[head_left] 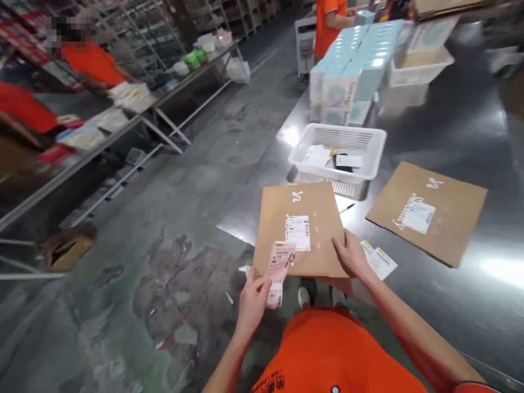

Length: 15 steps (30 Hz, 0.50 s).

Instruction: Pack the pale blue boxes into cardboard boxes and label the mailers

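A flat brown cardboard box [323, 218] with a white label [301, 232] on its face sits at the table's near corner. My left hand [252, 297] is closed at its lower left corner, with a pink printed shipping label [280, 259] pinched between thumb and fingers. Whether these fingers also grip the box edge, I cannot tell. On the opposite side, my right hand [351, 254] grips the box's right edge, thumb on top; the fingers underneath are hidden. Two loose white labels [380, 261] lie on the table beside my right wrist.
A second labelled cardboard box [446, 213] lies to the right on the metal table [442, 131]. Behind my box are a pen [347, 208] and a white basket [368, 142] holding papers. Light-blue boxes [344, 71] are stacked farther back. Workers in orange stand at other tables.
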### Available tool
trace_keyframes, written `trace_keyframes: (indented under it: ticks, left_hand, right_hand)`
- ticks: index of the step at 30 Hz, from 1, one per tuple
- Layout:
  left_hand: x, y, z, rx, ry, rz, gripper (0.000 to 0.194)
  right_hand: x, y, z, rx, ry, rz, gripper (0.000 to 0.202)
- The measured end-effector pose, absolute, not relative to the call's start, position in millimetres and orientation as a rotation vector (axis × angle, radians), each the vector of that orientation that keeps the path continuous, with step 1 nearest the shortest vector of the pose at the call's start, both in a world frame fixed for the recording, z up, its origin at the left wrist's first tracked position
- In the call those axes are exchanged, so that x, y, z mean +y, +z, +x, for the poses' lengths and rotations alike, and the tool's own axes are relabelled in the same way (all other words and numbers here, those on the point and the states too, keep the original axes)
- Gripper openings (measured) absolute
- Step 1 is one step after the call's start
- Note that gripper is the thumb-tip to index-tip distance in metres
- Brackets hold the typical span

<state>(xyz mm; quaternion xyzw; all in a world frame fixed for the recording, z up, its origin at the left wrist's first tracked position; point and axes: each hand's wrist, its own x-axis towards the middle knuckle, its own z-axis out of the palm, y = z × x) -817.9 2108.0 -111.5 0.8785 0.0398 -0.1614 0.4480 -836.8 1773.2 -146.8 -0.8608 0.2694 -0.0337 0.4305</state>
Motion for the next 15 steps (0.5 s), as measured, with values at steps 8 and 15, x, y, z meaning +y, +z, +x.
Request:
trace_keyframes:
  ticks: [8, 15]
  left_hand:
    - [2005.6, -69.8, -833.0, 0.201, -0.766, 1.626, 0.051]
    - [1966.4, -90.1, -847.7, 0.337, -0.782, 1.578, 0.051]
  right_hand:
    - [1567.2, -97.7, -972.1, 1.154, -0.659, -1.714, 0.047]
    - [1519.4, -122.0, -946.3, 1.136, -0.540, -2.132, 0.064]
